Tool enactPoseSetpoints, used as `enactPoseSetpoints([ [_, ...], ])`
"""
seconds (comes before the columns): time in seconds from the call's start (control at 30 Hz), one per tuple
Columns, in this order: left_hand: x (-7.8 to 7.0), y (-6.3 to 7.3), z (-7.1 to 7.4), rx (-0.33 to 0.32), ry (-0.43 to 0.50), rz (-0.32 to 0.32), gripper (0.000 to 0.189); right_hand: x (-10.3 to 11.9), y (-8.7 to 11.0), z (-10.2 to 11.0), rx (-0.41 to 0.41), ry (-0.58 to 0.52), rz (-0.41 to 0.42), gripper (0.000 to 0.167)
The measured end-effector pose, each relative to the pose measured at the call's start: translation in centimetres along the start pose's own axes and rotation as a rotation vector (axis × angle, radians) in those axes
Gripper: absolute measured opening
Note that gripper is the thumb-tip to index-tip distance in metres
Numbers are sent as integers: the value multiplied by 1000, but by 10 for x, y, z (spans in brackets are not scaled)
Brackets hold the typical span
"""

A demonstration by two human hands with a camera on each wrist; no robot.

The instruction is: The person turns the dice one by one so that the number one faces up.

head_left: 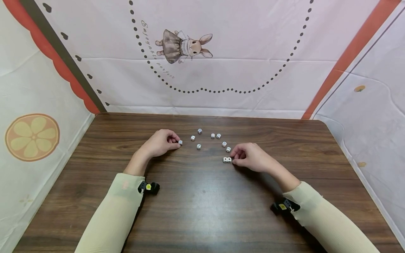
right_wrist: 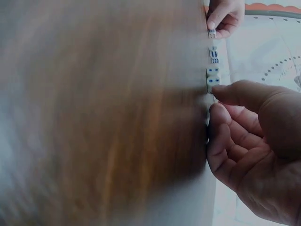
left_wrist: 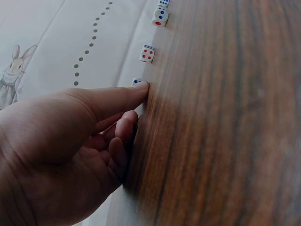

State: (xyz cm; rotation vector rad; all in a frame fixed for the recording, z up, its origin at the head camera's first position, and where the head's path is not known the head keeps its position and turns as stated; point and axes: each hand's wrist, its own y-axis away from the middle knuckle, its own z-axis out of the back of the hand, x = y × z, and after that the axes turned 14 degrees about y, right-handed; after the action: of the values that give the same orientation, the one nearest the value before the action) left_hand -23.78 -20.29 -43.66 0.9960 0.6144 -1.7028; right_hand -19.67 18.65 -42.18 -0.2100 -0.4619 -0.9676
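Note:
At the left of the scattered dice, my left hand (head_left: 160,143) pinches a white die (head_left: 180,142) between thumb and index finger, low at the tabletop. The left wrist view shows the thumb covering most of that die (left_wrist: 137,82). My right hand (head_left: 253,157) is beside two white dice (head_left: 227,160) standing side by side, each with one large dot on top. Its thumb tip is right at the nearer die's side, and the index fingertip stands apart from the thumb in the right wrist view. Another die (head_left: 228,149) lies just beyond these fingers.
Several more white dice lie between the hands, among them a die (head_left: 198,147) nearer the front and a die (head_left: 199,131) farther back. They rest on a brown wood-grain table (head_left: 196,207). A printed cloth (head_left: 240,45) hangs behind the table's back edge.

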Motion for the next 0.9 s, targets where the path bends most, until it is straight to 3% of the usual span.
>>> enactPoseSetpoints([
  [0.43, -1, 2, 0, -1, 3, 2, 11, -16, -14, 3, -86, 44, 34, 22],
  [0.9, -2, 2, 0, 2, 1, 0, 12, -16, -31, 6, -9, 33, 95, 24],
])
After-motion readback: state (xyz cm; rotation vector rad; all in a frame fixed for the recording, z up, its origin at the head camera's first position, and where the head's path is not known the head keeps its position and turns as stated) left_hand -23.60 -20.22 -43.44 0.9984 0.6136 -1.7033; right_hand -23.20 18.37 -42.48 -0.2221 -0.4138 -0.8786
